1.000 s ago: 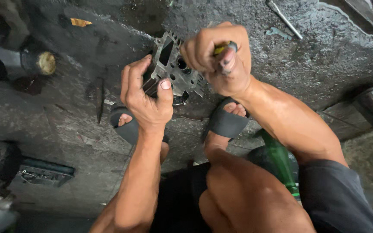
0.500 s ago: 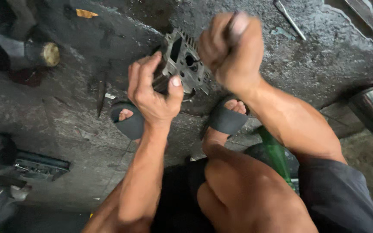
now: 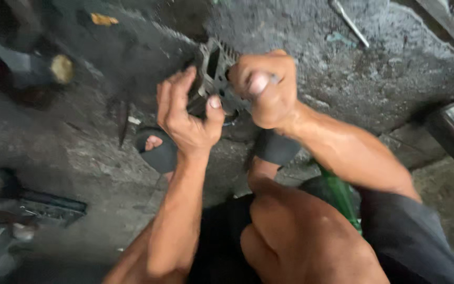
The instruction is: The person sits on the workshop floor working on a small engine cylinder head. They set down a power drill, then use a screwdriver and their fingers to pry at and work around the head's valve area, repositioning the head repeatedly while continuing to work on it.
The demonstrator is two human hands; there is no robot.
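Concrete floor (image 3: 374, 79), rough, dark and stained, fills the view, with the person squatting on it in dark sandals. At the middle top a grey metal engine part (image 3: 214, 71) with openings and ribbed edges sits on the floor between the feet, tilted up toward the camera. The left hand (image 3: 187, 115) grips its near left side, fingers curled over the edge and thumb pressed against the face. The right hand (image 3: 266, 87) is clenched in a fist around a thin tool handle just above the part's right side; the tool's tip is hidden. A slim metal rod (image 3: 349, 22) lies well apart at the upper right, and a small yellow scrap (image 3: 103, 20) at the upper left. A dark cylindrical piece with a pale round end (image 3: 53, 68) lies at the left edge, a flat dark tool (image 3: 38, 208) at the lower left. A green bottle (image 3: 340, 197) stands beside the right knee. Open floor remains above and to the right of the part.
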